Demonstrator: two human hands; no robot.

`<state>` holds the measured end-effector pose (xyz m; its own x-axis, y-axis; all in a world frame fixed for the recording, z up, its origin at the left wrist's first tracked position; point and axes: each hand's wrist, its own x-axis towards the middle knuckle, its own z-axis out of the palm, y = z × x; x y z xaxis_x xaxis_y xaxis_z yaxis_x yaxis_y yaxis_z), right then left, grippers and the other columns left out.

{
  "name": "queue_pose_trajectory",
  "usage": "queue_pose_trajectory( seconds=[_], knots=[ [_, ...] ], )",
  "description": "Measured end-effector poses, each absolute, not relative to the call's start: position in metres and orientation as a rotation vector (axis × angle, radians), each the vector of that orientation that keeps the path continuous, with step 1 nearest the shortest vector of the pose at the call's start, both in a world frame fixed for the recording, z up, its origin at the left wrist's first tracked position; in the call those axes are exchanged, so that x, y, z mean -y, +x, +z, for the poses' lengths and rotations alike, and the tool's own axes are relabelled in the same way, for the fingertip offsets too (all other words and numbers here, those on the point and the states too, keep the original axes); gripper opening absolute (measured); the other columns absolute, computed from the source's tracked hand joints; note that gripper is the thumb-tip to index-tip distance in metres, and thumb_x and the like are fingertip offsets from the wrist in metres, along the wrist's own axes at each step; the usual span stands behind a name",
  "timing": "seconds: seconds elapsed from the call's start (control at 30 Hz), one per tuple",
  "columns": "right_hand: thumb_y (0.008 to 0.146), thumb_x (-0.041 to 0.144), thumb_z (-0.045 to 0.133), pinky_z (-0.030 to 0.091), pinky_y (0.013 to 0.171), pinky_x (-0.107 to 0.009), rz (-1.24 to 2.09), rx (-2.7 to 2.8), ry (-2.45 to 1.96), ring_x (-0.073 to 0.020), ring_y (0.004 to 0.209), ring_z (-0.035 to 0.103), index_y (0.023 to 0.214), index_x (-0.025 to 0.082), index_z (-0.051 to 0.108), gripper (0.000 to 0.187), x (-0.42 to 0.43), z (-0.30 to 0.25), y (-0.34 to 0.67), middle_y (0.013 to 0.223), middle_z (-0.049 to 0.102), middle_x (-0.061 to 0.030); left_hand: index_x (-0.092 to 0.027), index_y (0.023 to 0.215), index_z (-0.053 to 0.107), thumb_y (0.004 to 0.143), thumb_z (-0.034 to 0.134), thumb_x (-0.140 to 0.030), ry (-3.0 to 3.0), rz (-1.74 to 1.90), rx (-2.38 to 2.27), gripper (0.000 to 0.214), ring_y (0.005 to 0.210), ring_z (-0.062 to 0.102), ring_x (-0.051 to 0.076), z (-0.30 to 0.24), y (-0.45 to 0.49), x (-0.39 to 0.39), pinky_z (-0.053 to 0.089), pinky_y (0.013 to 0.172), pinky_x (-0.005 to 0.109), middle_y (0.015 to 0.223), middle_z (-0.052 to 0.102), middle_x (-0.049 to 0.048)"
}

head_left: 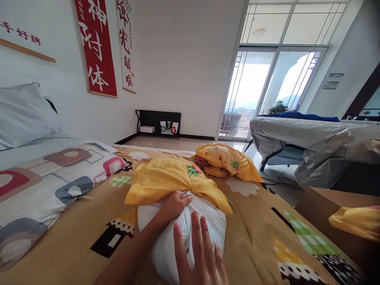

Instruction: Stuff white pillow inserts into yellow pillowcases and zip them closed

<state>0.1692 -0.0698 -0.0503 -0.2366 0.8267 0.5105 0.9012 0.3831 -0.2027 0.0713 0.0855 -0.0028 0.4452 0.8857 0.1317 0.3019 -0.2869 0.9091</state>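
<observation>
A white pillow (166,241) lies on the bed in front of me, its far end inside a yellow pillowcase (166,178) with a green print. My left hand (175,204) is closed, pinching the white pillow fabric right at the pillowcase opening. My right hand (198,253) lies flat on top of the pillow with its fingers stretched out, holding nothing.
The bed has a tan patterned cover (255,229). A second yellow bundle (225,160) lies farther back. A patterned quilt (44,178) and a white pillow (23,114) are at the left. A silver-covered bed (320,142) stands at the right, and a cardboard box (341,213) holds yellow cloth.
</observation>
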Motion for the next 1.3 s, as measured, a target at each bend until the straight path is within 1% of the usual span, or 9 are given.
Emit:
queue_pose_trajectory(
  seconds=[0.17, 0.27, 0.4, 0.5, 0.6, 0.73, 0.9, 1.13, 1.3],
  knots=[
    [0.075, 0.056, 0.063, 0.049, 0.081, -0.061, -0.249, 2.070, -1.657, -0.0514, 0.126, 0.042, 0.147, 0.024, 0.037, 0.083, 0.035, -0.043, 0.160, 0.144, 0.045, -0.0187, -0.021, 0.058, 0.037, 0.079, 0.044, -0.062, 1.816, 0.886, -1.025, 0.046, 0.053, 0.029, 0.010, -0.003, 0.060, -0.079, 0.026, 0.051, 0.026, 0.055, 0.033, -0.0052],
    [0.075, 0.028, 0.061, 0.053, 0.078, -0.048, -0.261, 2.159, -1.638, -0.0401, 0.114, 0.055, 0.146, 0.030, 0.038, 0.075, 0.035, -0.033, 0.175, 0.130, 0.058, -0.0141, -0.018, 0.068, 0.051, 0.088, 0.032, -0.061, 1.857, 0.954, -1.007, 0.051, 0.063, 0.047, 0.015, 0.003, 0.044, -0.066, 0.039, 0.064, 0.028, 0.065, 0.052, 0.0002],
    [0.073, 0.008, 0.049, 0.053, 0.070, -0.034, -0.299, 2.241, -1.586, -0.0290, 0.102, 0.061, 0.149, 0.035, 0.032, 0.082, 0.037, -0.022, 0.191, 0.114, 0.064, -0.0085, -0.018, 0.116, 0.056, 0.094, 0.040, -0.044, 2.140, 1.381, -1.056, 0.038, 0.106, 0.055, 0.022, 0.012, 0.009, -0.042, 0.040, 0.095, 0.035, 0.113, 0.062, 0.0088],
    [0.074, 0.006, 0.045, 0.053, 0.071, -0.035, -0.178, 2.302, -1.525, -0.0267, 0.099, 0.062, 0.147, 0.036, 0.035, 0.080, 0.032, -0.016, 0.200, 0.115, 0.064, -0.0078, -0.017, 0.102, 0.060, 0.094, 0.042, -0.029, 2.401, 1.746, -1.043, 0.023, 0.094, 0.056, 0.020, 0.017, -0.023, -0.031, 0.042, 0.087, 0.033, 0.097, 0.064, 0.0078],
    [0.072, 0.004, 0.045, 0.054, 0.078, -0.036, -0.045, 2.376, -1.367, -0.0238, 0.099, 0.063, 0.146, 0.038, 0.036, 0.082, 0.028, -0.014, 0.206, 0.121, 0.062, -0.0063, -0.019, 0.080, 0.060, 0.096, 0.032, -0.024, 2.599, 1.254, -0.915, 0.032, 0.066, 0.054, 0.014, 0.022, -0.046, -0.032, 0.043, 0.070, 0.028, 0.068, 0.060, 0.0004],
    [0.071, 0.004, 0.046, 0.055, 0.076, -0.035, -0.091, 2.391, -1.229, -0.0227, 0.095, 0.065, 0.146, 0.037, 0.037, 0.082, 0.031, -0.018, 0.207, 0.121, 0.063, -0.0069, -0.020, 0.101, 0.065, 0.092, 0.040, -0.022, 2.656, 0.842, -1.136, 0.026, 0.090, 0.061, 0.016, 0.025, -0.048, -0.050, 0.048, 0.081, 0.027, 0.098, 0.067, 0.0035],
    [0.067, 0.004, 0.047, 0.056, 0.065, -0.031, -0.285, 2.335, -1.171, -0.0229, 0.089, 0.067, 0.146, 0.035, 0.037, 0.086, 0.036, -0.029, 0.206, 0.115, 0.066, -0.0073, -0.030, 0.139, 0.048, 0.090, 0.049, -0.023, 3.034, 0.805, -1.264, 0.049, 0.124, 0.048, 0.026, 0.017, -0.035, -0.068, 0.038, 0.104, 0.044, 0.135, 0.053, 0.0088],
    [0.063, 0.003, 0.047, 0.054, 0.063, -0.028, -0.362, 2.312, -1.128, -0.0221, 0.088, 0.066, 0.149, 0.036, 0.030, 0.094, 0.028, -0.049, 0.209, 0.106, 0.066, -0.0050, -0.028, 0.141, 0.045, 0.097, 0.040, -0.042, 3.119, 0.883, -1.541, 0.046, 0.142, 0.029, 0.027, 0.015, -0.033, -0.093, 0.016, 0.116, 0.052, 0.156, 0.031, 0.0080],
    [0.061, 0.006, 0.049, 0.053, 0.056, -0.026, -0.450, 2.236, -1.073, -0.0216, 0.079, 0.067, 0.148, 0.038, 0.032, 0.094, 0.014, -0.073, 0.208, 0.096, 0.066, -0.0035, -0.032, 0.142, 0.043, 0.093, 0.048, -0.043, 3.036, 0.797, -1.579, 0.050, 0.146, 0.019, 0.033, 0.015, -0.038, -0.109, 0.020, 0.112, 0.060, 0.159, 0.022, 0.0102]
  ],
)
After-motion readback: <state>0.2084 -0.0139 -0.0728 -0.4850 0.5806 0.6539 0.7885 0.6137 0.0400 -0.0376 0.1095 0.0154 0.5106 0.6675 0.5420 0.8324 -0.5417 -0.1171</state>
